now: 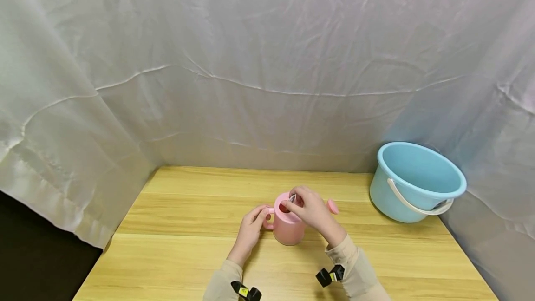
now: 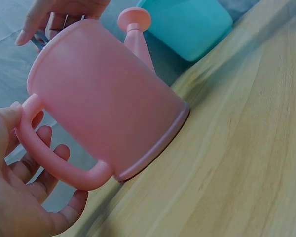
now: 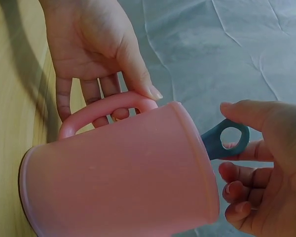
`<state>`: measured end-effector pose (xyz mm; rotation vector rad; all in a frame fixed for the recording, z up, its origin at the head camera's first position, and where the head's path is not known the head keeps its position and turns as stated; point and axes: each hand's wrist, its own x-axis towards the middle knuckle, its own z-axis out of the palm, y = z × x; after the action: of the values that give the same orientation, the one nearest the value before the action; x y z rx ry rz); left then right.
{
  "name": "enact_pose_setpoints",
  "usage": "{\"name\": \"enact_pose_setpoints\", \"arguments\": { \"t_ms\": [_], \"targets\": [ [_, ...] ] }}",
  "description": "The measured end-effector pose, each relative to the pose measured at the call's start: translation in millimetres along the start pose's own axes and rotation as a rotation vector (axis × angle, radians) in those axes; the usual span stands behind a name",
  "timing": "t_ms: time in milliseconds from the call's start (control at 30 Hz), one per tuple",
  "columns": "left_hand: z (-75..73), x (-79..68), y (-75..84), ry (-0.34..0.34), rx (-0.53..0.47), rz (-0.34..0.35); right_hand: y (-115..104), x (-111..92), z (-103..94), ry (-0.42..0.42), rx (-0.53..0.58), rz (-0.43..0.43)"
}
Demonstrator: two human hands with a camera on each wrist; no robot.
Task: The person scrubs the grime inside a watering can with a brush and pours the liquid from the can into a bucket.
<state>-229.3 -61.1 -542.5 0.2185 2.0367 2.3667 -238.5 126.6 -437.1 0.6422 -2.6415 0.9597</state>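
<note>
A pink watering can (image 1: 288,232) stands upright on the wooden table, its spout head (image 1: 332,206) pointing right. My left hand (image 1: 249,230) holds the can's handle (image 2: 54,160), thumb on top and fingers behind the loop. Over the can's opening, my right hand (image 1: 308,206) pinches a blue-grey tool handle with a ring-shaped end (image 3: 213,142) between thumb and forefinger. The other fingers of that hand curl loosely beside it. The rest of the tool is hidden inside the can, so its kind cannot be told.
A light blue bucket (image 1: 390,199) with a white carrying handle (image 1: 405,202) stands at the table's back right. Grey cloth (image 1: 267,124) hangs behind and on both sides of the wooden table (image 1: 167,254). A dark area lies beyond the left edge.
</note>
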Motion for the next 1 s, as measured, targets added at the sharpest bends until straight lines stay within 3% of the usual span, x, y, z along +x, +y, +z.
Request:
{"name": "enact_pose_setpoints", "arguments": {
  "t_ms": [400,767,1000],
  "targets": [
    [0.6,-0.5,1.7,-0.005,-0.019,-0.002,-5,3,5.3,-0.004,-0.039,0.006],
    [1.0,-0.2,1.3,-0.008,-0.042,0.003,-6,8,11.6,0.0,-0.247,-0.071],
    [0.5,-0.2,1.5,-0.013,-0.033,0.007,-4,7,11.1,-0.02,-0.255,-0.124]
  ]
}}
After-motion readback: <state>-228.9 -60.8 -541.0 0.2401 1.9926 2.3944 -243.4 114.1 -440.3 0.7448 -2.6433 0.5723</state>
